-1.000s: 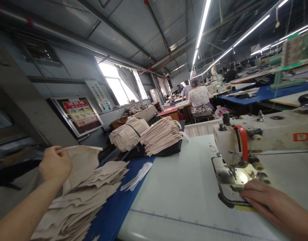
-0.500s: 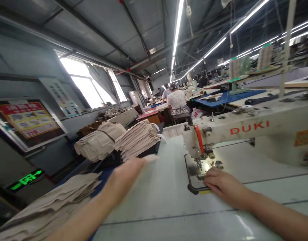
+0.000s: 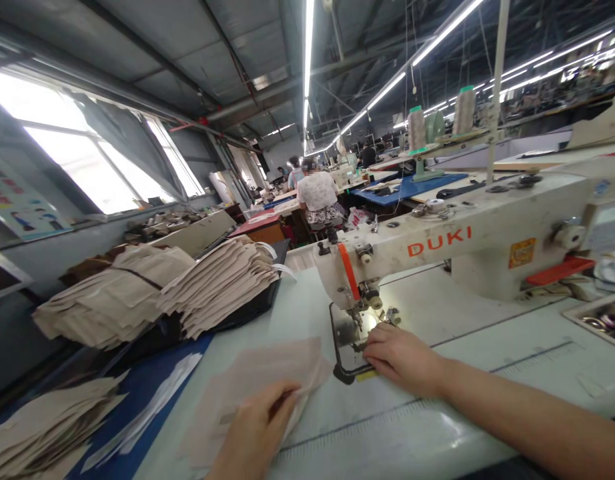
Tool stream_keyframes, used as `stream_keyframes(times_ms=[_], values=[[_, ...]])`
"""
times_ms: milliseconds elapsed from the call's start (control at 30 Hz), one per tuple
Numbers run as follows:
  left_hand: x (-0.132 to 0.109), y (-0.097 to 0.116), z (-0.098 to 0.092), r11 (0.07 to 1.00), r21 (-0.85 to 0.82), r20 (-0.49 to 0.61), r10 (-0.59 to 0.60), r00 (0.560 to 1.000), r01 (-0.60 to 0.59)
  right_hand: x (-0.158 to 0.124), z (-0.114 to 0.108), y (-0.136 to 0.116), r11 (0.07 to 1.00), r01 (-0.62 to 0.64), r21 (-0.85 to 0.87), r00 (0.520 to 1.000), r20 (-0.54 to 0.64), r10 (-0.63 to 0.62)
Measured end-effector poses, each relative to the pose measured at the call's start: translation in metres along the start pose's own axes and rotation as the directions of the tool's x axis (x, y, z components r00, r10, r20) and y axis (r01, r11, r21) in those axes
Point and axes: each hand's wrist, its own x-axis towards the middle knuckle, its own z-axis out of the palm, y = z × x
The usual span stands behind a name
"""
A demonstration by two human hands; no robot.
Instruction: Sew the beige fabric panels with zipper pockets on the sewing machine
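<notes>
A thin beige fabric panel (image 3: 252,373), blurred by motion, is spread over the pale green table in front of the sewing machine (image 3: 437,233). Gripping its near right edge between thumb and fingers is my left hand (image 3: 257,423). My right hand (image 3: 402,357) rests at the machine's metal needle plate (image 3: 348,350), just in front of the lit needle area. Its fingers are pressed together and bent downward. Whatever they may pinch is hidden beneath them. The panel's right end lies close to the plate, to the left of my right hand.
Stacked beige fabric pieces (image 3: 222,280) stand at the back left beside a tied bundle (image 3: 112,287). More pieces (image 3: 42,427) and white strips (image 3: 147,407) lie on blue cloth at left. Metal parts fill a tray (image 3: 600,323) at right. A seated person (image 3: 317,190) is further back.
My left hand has come from beside the fabric stack down toward me, bringing the beige panel onto the table. My right hand stays at the needle plate. The view has swung right.
</notes>
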Motion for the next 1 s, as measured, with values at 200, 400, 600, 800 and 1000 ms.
stream_keyframes(times_ms=[200, 400, 600, 800, 1000], values=[[0.004, 0.015, 0.013, 0.963, 0.131, -0.127, 0.254, 0.959, -0.237, 0.0, -0.001, -0.002, 0.999, 0.033, -0.021, 0.999, 0.021, -0.032], [0.012, 0.027, 0.022, 0.861, 0.359, -0.211, 0.452, 0.867, -0.362, 0.003, 0.002, -0.019, 0.946, 0.322, -0.044, 0.944, 0.094, -0.317], [0.011, 0.036, 0.044, 0.759, 0.419, -0.09, 0.581, 0.809, -0.498, 0.006, 0.006, -0.018, 0.966, 0.258, -0.013, 0.964, 0.068, -0.257], [0.014, 0.038, 0.052, 0.762, 0.271, 0.164, 0.566, 0.808, -0.589, 0.008, 0.006, -0.007, 0.998, 0.033, -0.054, 0.999, -0.035, -0.035], [0.032, 0.02, 0.038, 0.937, 0.026, 0.096, 0.344, 0.934, -0.348, 0.005, 0.003, -0.004, 0.999, -0.032, -0.041, 0.991, -0.134, 0.026]])
